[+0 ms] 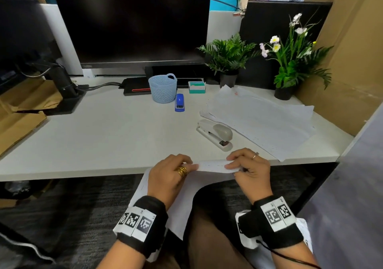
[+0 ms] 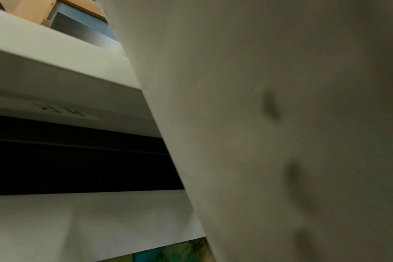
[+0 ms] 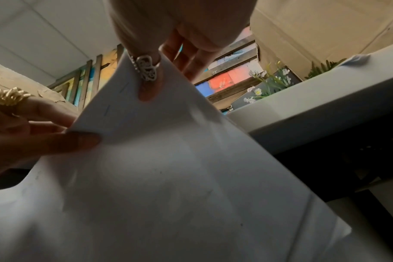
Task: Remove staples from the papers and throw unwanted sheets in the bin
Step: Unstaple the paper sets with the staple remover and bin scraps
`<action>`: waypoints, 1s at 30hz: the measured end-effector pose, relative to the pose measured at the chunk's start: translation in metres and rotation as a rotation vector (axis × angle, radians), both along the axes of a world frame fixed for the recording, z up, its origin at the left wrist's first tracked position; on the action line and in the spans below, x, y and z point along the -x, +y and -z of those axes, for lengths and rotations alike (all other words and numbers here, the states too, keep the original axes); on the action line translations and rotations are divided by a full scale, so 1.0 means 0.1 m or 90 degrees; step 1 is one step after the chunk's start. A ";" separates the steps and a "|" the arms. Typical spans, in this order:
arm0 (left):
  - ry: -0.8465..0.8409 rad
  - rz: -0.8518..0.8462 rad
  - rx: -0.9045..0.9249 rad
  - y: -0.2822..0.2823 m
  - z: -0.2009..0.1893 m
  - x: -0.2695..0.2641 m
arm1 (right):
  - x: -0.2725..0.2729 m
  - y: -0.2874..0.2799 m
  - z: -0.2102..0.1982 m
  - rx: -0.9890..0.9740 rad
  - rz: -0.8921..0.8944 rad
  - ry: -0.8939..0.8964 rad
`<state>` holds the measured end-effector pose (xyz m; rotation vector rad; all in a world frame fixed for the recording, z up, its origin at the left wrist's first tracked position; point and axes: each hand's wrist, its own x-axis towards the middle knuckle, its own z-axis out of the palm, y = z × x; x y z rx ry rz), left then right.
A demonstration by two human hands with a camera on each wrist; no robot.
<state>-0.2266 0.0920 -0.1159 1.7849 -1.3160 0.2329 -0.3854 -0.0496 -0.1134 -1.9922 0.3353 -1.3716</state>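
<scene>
Both hands meet at the near edge of a white desk (image 1: 103,136), at about 6 o'clock in the head view. The left hand (image 1: 167,175), wearing gold rings, pinches the left end of a folded strip of white paper (image 1: 211,166). The right hand (image 1: 250,169), with a ring on one finger, pinches the right end of the same paper, thumb on top. The rest of the sheet hangs down below the desk edge toward the person's lap. In the right wrist view the paper (image 3: 168,177) fills most of the picture, with short dark staple marks near its top edge between the two sets of fingers.

On the desk at 2 o'clock lies a loose pile of white sheets (image 1: 261,117). A grey stapler (image 1: 215,134) sits just beside its near left corner. At 12 o'clock stand a small light-blue basket (image 1: 162,88) and a blue stapler (image 1: 179,102) just right of it, in front of a dark monitor (image 1: 128,20). Two potted plants (image 1: 228,57) stand at 1 o'clock.
</scene>
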 end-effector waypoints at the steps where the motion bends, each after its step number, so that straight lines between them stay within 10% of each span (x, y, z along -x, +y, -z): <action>1: 0.002 -0.005 -0.002 0.00 0.02 0.00 | 0.00 0.00 0.02 0.009 0.007 -0.003; 6: -0.085 0.021 0.018 0.00 0.05 0.00 | 0.03 -0.02 0.07 0.035 0.009 -0.004; 14: -0.132 0.208 -0.014 -0.31 0.14 0.32 | 0.67 -0.28 0.15 -0.048 -0.006 0.416; 30: -0.302 0.312 -0.297 -1.55 -0.08 0.85 | 2.16 -0.11 0.08 0.112 0.684 0.493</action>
